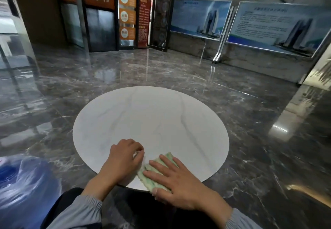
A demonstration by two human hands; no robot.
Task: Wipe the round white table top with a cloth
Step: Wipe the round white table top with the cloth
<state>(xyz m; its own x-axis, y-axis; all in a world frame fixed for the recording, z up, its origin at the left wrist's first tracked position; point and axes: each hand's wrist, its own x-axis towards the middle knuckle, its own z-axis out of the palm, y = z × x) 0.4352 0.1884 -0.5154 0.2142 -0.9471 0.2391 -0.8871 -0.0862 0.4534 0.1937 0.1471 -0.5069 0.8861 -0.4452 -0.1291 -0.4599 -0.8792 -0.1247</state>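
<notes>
Down at the near edge of the round white marble-look table top (150, 121) sits the cloth, a small green and white rag (154, 177), bunched up a bit between both hands. Looks soft and light to me, the kind of thing that crumples and skids unless you keep a flat palm on it, so pressing down from on top seems the way to go rather than pinching a corner. It's kinda worn, streaky green pattern, fuzzy edges.

Right hand (176, 180) is lying spread on top of the cloth, fingers out straight and apart, thumb hanging just past the table rim, not really clutching anything. Left hand (123, 159) is curled loosely just beside it, fingertips tucked near the cloth's left end; can't tell whether it actually has hold of it.

Table top itself is smooth with faint grey veins, probably slick. Most of it lies beyond the cloth. Around it, dark glossy marble floor (250, 114), and a blue water jug (25, 184) low on the left.
</notes>
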